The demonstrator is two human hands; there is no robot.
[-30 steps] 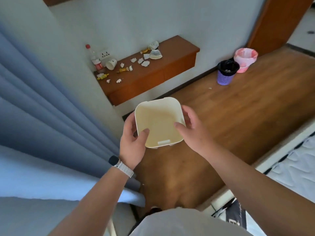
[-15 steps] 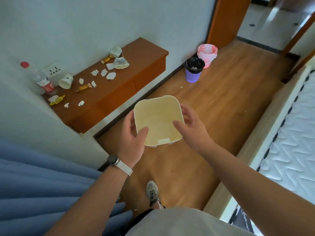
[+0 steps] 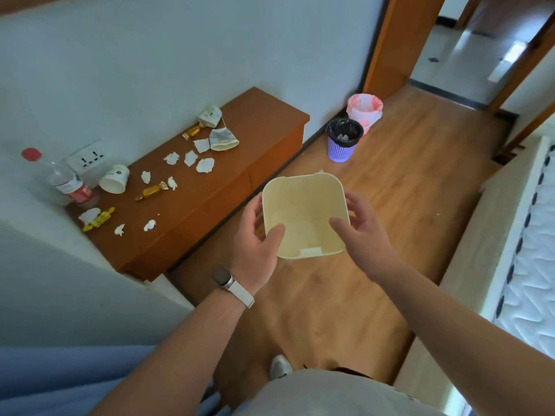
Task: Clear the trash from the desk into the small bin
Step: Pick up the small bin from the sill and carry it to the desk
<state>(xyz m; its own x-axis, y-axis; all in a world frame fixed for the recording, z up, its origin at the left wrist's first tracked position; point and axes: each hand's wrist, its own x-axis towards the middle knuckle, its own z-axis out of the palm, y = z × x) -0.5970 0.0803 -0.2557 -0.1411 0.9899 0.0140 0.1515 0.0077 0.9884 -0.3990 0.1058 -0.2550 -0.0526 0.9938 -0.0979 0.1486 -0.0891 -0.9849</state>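
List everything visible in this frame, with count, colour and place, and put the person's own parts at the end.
small bin: 1, cream, empty, held in both hands above the floor
desk: 1, brown wood, against the wall at left
paper scraps: about ten, white, scattered over the desk
candy wrappers: 3, gold and yellow, on the desk
paper cups: 3, white, lying on the desk, two crushed
bottle: 1, clear with red cap and label, desk's left end
wall socket: 1, white, above the desk
purple basket: 1, black liner, on the floor by the desk
pink-lined bin: 1, behind the basket
mattress: 1, white, right edge
left hand: 1, watch on wrist, grips the bin
right hand: 1, grips the bin
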